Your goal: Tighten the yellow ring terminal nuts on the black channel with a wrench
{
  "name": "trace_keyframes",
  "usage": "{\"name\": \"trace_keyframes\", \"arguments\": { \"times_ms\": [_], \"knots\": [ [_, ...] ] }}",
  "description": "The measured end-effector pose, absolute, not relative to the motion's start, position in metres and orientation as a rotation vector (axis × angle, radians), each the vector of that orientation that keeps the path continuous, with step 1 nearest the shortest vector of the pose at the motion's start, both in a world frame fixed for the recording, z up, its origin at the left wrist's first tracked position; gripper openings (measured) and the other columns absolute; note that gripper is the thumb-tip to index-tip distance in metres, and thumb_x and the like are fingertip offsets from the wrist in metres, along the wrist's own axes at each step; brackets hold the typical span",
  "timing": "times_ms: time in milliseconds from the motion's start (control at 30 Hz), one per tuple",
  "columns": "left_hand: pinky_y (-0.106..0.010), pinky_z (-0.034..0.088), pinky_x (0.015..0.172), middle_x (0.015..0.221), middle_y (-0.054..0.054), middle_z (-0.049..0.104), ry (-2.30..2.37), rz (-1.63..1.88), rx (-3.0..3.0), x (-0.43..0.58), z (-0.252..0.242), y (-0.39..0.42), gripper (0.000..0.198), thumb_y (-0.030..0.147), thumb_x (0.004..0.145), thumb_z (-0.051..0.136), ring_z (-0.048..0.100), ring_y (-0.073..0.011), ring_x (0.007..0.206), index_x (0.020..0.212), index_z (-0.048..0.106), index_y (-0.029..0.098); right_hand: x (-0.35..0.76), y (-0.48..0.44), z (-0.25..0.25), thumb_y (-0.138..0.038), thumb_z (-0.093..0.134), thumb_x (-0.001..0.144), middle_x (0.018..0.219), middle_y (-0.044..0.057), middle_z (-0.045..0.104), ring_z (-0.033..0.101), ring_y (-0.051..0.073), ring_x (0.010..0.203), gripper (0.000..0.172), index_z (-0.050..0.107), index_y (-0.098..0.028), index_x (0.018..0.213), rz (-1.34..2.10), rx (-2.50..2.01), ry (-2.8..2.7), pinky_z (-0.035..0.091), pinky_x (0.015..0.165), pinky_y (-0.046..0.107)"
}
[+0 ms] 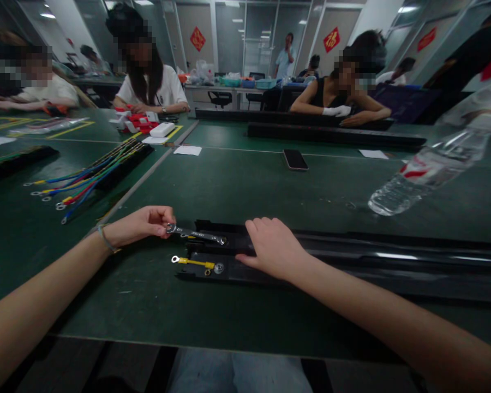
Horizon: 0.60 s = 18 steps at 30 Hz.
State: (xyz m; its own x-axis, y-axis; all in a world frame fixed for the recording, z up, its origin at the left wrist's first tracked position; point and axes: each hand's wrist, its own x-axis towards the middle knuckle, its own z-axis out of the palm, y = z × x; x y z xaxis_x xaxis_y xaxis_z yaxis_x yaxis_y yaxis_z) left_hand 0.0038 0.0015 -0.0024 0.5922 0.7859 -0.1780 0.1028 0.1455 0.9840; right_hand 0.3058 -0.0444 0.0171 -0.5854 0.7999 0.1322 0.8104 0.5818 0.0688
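Observation:
A long black rail (393, 261) lies across the green table in front of me. My left hand (145, 224) pinches one end of a small metal wrench (196, 234), whose other end rests on the rail's left end. My right hand (272, 245) lies palm down on the rail, fingers together, pressing on it. Just below the wrench, a short yellow wire with a ring terminal (190, 262) sits on the rail end beside a small round nut or washer (219, 267).
A bundle of coloured wires (82, 180) lies to the left. A phone (295, 159) and paper slips lie farther back. A plastic water bottle (429, 169) lies at right. Other people sit across the table at their own black rails.

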Motion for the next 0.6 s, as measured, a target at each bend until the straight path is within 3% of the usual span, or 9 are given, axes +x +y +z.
{"name": "trace_keyframes", "arguments": {
  "times_ms": [200, 600],
  "knots": [
    [-0.022, 0.038, 0.054, 0.069, -0.001, 0.055, 0.755, 0.486, 1.425, 0.0072, -0.0002, -0.0003, 0.031, 0.025, 0.053, 0.076, 0.048, -0.0132, 0.063, 0.065, 0.051, 0.012, 0.3057, -0.0441, 0.0166, -0.056, 0.049, 0.070, 0.088, 0.010, 0.060, 0.052, 0.023, 0.079, 0.053, 0.054, -0.011, 0.097, -0.187, -1.391, -2.710, 0.040, 0.068, 0.035],
    [-0.024, 0.038, 0.065, 0.083, -0.003, 0.052, 0.847, 0.620, 1.549, 0.0063, 0.0021, 0.0002, 0.020, 0.027, 0.059, 0.073, 0.048, -0.0147, 0.073, 0.068, 0.062, 0.012, 0.3055, -0.0446, 0.0185, -0.056, 0.048, 0.070, 0.089, 0.010, 0.060, 0.053, 0.022, 0.079, 0.054, 0.053, -0.012, 0.100, -0.180, -1.396, -2.726, 0.040, 0.067, 0.035]
  ]
}}
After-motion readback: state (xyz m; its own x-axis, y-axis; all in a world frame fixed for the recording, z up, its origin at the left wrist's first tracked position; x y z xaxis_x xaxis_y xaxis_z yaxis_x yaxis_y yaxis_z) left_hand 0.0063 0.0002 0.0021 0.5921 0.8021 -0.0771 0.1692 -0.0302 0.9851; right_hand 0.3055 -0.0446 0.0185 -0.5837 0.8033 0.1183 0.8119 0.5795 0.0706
